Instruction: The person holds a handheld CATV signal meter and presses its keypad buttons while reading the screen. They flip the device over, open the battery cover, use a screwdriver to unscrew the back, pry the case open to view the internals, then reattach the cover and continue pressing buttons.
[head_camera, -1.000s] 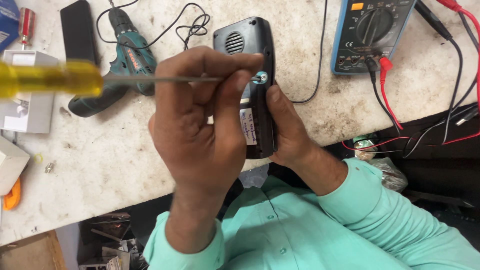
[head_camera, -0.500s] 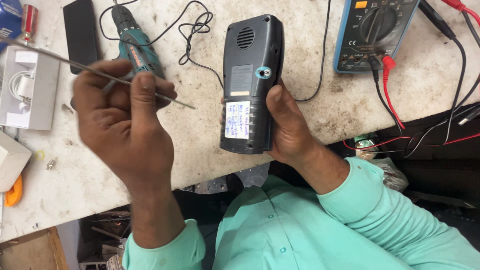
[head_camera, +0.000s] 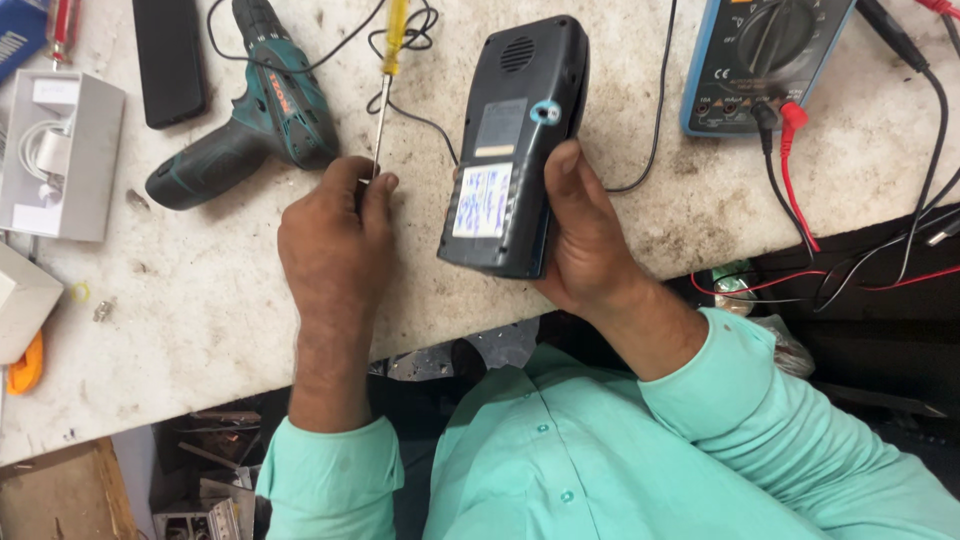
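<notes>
My right hand (head_camera: 583, 235) grips a black hand-held device (head_camera: 515, 140) by its lower right side, back face up, with a white label and a round speaker grille showing. The device rests on the stained white worktop (head_camera: 200, 310). My left hand (head_camera: 335, 245) lies to the left of the device, its fingertips pinched on the metal shaft of a yellow-handled screwdriver (head_camera: 388, 75). The screwdriver points away from me, its handle lying across a black cable.
A teal cordless drill (head_camera: 250, 110) lies left of the screwdriver. A blue multimeter (head_camera: 760, 60) with red and black leads sits at the far right. A black slab (head_camera: 168, 60), a white box (head_camera: 60, 150) and small screws (head_camera: 103, 310) lie at the left.
My left hand pulled the screwdriver off the device, swung left, then turned it so the handle points away and the hand rests on the worktop. The device stays in my right hand.
</notes>
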